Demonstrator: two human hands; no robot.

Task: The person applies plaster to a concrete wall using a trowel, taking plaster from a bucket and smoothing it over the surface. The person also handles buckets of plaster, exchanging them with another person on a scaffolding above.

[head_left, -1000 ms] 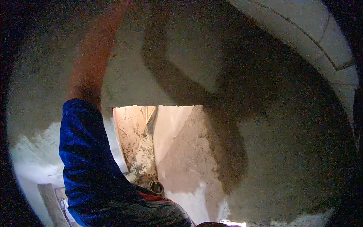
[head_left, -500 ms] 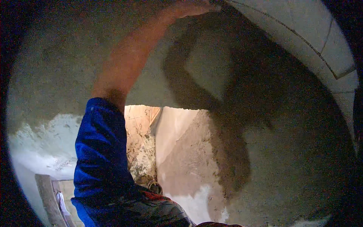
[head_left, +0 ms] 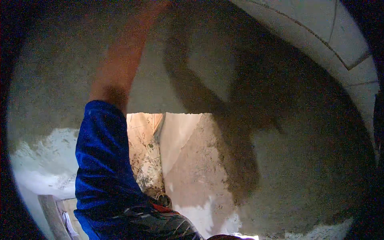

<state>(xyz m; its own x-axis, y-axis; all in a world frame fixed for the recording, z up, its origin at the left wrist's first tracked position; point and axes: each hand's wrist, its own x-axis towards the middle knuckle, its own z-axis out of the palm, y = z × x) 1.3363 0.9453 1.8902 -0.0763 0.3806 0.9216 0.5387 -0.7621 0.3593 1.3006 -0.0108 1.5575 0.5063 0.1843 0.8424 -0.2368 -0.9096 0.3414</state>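
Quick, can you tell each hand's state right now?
Left hand: can't tell, out of view; only its forearm shows.
Right hand: can't tell, out of view.

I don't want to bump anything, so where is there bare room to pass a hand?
Along the grey surface, right of the dark shadow, and in the strip between the forearm and that shadow. It looks crowded lower left, where the blue sleeve borders dark-speckled tiles in the picture, near a looped coil.

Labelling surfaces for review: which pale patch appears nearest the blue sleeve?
The left pale patch, directly beside the blue sleeve; the bottom-centre patch and bottom-right patch sit farther right.
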